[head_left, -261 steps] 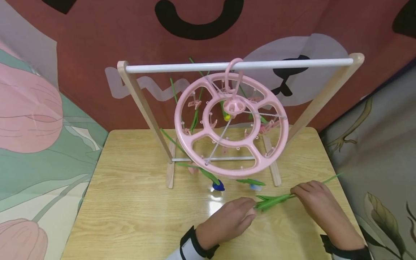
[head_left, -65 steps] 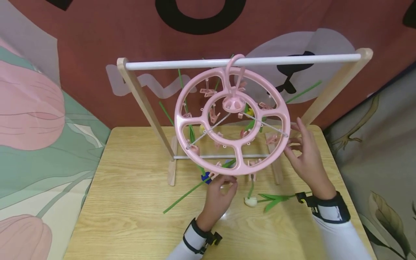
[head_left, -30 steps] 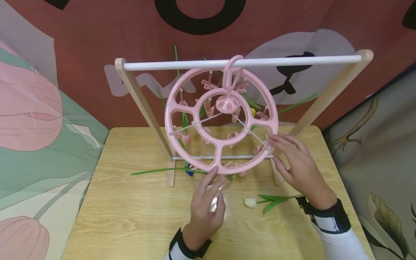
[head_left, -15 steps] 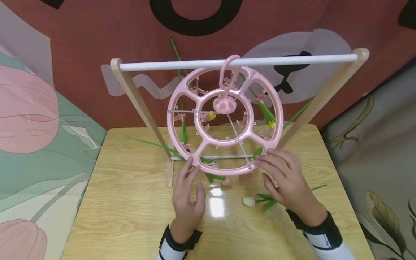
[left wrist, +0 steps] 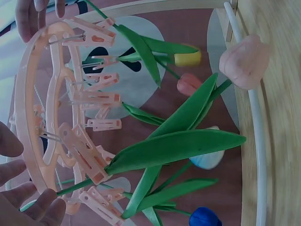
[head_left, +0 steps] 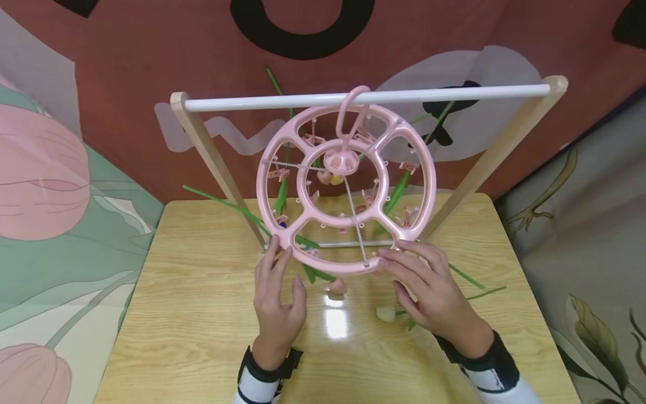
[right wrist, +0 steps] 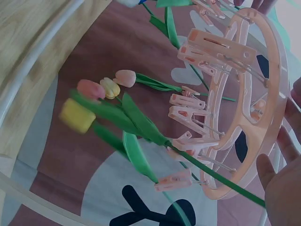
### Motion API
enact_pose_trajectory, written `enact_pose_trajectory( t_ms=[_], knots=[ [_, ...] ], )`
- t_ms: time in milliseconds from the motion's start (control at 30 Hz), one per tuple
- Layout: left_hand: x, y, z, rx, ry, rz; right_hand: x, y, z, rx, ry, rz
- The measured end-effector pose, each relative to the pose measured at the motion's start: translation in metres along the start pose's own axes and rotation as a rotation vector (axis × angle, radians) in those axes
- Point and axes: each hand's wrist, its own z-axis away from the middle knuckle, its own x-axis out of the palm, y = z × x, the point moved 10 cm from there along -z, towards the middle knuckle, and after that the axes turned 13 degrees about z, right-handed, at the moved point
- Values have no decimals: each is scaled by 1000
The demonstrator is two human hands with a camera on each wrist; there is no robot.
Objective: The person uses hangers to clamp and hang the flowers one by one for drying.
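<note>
A pink round clip hanger (head_left: 328,266) hangs by its hook from a white rod. My left hand (head_left: 277,306) touches its rim at the front left with extended fingers. On the front right of the rim rest the fingers of my right hand (head_left: 434,292). Clothes-peg clips (left wrist: 82,153) under the ring hold artificial tulips, blooms downward: a pale pink tulip (left wrist: 244,61) and a blue tulip (left wrist: 204,217) in the left wrist view, a blurred yellow tulip (right wrist: 77,115) in the right wrist view. A white tulip (head_left: 386,313) lies on the table, partly behind my right hand.
The wooden stand carries the white rod (head_left: 252,102) between two slanted posts. It stands on a wood-grain table (head_left: 176,314). A brown printed cloth (head_left: 151,62) hangs close behind. Long green stems (head_left: 217,199) stick out past the ring.
Earlier both hands held a green-leaved stem over the table; later the left hand was at a clip. Since then the ring has turned clockwise from above, and both hands have shifted left along it.
</note>
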Motion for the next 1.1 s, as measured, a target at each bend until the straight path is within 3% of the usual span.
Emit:
enact_pose_trajectory(
  t_ms=[300,500,633,767,933,1100],
  knots=[
    [1,1,0,19,-23,-7,-3,-1,2,9,8,-2],
    [2,3,2,37,-37,-2,-18,2,11,46,138,-2],
    [1,5,5,59,-32,21,-29,11,21,111,202,-3],
    [0,0,12,60,-36,45,-34,26,34,188,193,17],
    [2,-18,28,-13,-83,3,-45,56,64,329,178,94],
    [5,-36,51,-92,-176,-60,-57,87,101,477,99,194]
  ],
)
